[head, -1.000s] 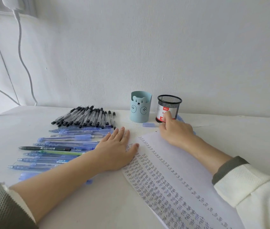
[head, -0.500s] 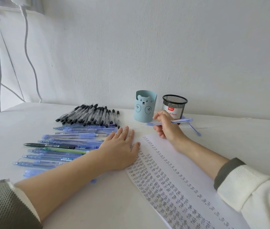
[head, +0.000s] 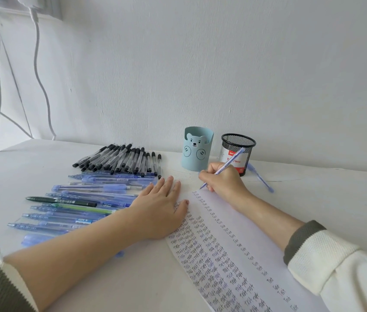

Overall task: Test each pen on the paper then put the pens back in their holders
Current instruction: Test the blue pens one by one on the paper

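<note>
Head view

- Right hand [head: 223, 180] pinches a blue pen [head: 232, 159] in a writing grip. The tip is down at the top left corner of the paper [head: 232, 242], and the barrel slants toward 1 o'clock. Judged: about to write a test word.
- Left hand [head: 162, 210] lies flat with fingers straight and spread. Its thumb and palm edge are on the paper's left margin, likely to stop the sheet sliding under the stroke.
- The paper is thin and white, running toward 5 o'clock, with columns of small handwritten "Test" marks.
- Two holders stand at 12 o'clock of the paper against the wall: a matte light-blue bear cup [head: 197, 152] and a black wire-mesh cup [head: 237, 152]. No pens show above either rim.
- At 9 o'clock of the left hand is a bed of translucent blue pens [head: 88, 199], laid flat, with one dark and one green among them.
- At 11 o'clock is a tight row of clear black-capped pens [head: 119, 161].
- One loose blue pen [head: 262, 180] lies at 3 o'clock of the right hand on the white table [head: 324, 199].
</note>
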Demonstrator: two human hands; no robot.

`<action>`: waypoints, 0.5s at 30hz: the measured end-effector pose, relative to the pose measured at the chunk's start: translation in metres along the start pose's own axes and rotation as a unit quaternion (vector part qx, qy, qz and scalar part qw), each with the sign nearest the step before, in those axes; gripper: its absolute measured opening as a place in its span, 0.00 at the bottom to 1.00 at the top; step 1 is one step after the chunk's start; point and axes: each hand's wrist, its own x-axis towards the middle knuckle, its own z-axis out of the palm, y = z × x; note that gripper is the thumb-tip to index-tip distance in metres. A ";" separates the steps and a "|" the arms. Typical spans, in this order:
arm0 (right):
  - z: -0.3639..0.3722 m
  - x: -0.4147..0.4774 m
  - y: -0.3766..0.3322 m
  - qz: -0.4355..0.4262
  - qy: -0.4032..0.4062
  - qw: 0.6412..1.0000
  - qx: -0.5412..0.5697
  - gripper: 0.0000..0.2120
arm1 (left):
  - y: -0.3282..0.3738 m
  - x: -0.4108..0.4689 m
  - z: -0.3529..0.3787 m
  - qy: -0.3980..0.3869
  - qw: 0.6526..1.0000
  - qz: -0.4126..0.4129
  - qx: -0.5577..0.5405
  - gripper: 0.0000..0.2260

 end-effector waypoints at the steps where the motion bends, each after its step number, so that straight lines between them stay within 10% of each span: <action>1: 0.001 0.000 0.000 -0.004 0.000 1.000 -0.001 0.15 | 0.000 0.000 0.000 -0.001 1.000 0.000 0.001 0.30; 15: 0.001 -0.002 0.000 -0.012 -0.006 1.000 -0.004 0.14 | 0.001 -0.002 -0.002 -0.002 1.000 -0.002 0.003 0.30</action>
